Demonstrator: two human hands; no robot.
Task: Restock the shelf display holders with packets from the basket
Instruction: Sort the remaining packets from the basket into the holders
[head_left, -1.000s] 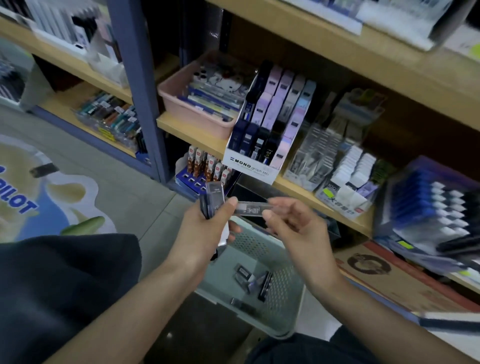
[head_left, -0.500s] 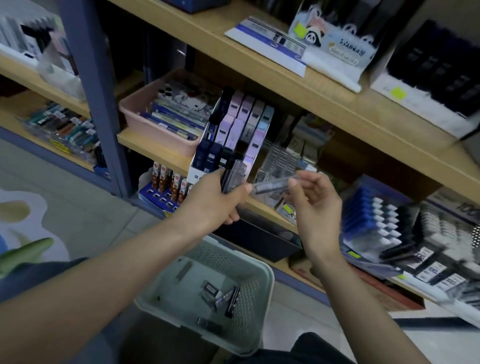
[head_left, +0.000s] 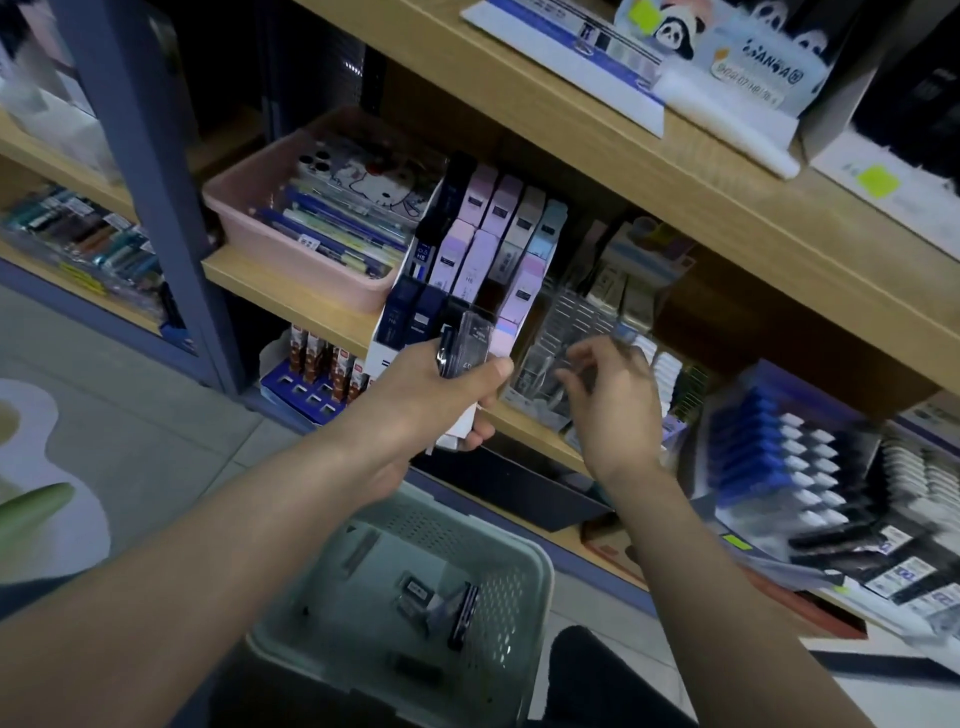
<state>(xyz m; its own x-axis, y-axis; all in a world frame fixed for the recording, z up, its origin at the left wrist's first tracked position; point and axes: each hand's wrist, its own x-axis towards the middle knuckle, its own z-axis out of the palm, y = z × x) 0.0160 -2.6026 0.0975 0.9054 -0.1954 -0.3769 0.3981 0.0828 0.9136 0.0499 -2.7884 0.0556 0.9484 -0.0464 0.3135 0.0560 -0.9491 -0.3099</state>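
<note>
The basket (head_left: 498, 623) is matt perforated plastic, the shelf (head_left: 649, 171) is smooth wood, the packets (head_left: 470, 343) are glossy clear plastic.

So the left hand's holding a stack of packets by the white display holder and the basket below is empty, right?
Not quite: the basket is not empty. The head view shows a few loose packets lying on its bottom. The rest holds: the left hand grips a stack of packets by the white display holder.

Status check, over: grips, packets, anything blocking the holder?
Left grip holds stack of packets. Right grip pinches single packet, blurred, at clear holder. Nothing in the way.
</note>
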